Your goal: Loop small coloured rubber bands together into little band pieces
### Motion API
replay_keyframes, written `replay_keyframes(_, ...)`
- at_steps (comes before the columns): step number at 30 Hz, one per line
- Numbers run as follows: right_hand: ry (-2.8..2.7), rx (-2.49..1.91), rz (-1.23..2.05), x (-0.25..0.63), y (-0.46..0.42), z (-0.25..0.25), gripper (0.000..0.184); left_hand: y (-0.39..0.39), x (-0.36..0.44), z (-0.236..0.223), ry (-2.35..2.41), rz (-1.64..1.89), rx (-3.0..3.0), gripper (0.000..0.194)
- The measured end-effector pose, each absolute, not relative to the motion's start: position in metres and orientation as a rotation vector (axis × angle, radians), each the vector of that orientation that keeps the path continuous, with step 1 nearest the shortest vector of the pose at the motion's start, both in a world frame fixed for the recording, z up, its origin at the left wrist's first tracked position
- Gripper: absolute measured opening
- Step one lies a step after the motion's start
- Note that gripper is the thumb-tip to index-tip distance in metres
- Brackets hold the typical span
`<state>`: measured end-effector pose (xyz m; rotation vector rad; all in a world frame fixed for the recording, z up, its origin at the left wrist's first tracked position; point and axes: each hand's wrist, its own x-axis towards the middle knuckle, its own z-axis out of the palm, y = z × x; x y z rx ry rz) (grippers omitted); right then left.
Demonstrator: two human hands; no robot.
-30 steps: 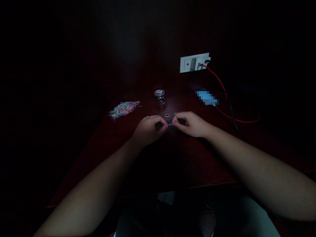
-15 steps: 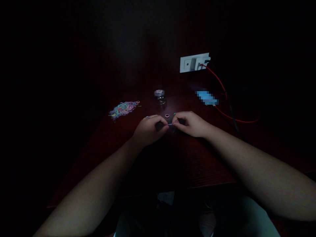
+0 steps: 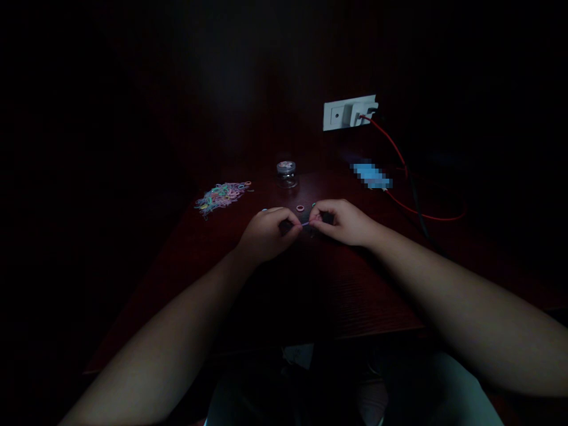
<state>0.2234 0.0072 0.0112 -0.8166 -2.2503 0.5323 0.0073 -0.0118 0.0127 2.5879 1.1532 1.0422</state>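
Observation:
A thin purple elastic hair band is stretched between my two hands, just above the dark red table. My left hand pinches one end between thumb and forefinger. The other end is pinched by my right hand, a small gap away. Just beyond the fingertips lies a pink hair band coiled into a small ring. A green one peeks out behind my right fingers, and a bluish bit shows behind my left knuckles, mostly hidden.
A heap of pastel hair bands lies at the left. Behind my hands stands a small clear lidded jar. To the right, a blurred-out phone is joined by a red cable to a charger in the white wall socket.
Both hands stay almost in place, still pinching the purple band. The stretch of band showing between the fingertips tilts slightly more.

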Motion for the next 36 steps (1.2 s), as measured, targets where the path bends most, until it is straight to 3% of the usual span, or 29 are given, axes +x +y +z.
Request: replay_keyframes(36, -2.214, -0.804, 0.586, 0.2262, 0.0118, 0.0085, 0.012, -0.0095, 0.0029, 0.0120, 1.078, 0.961, 2.607, 0.002)
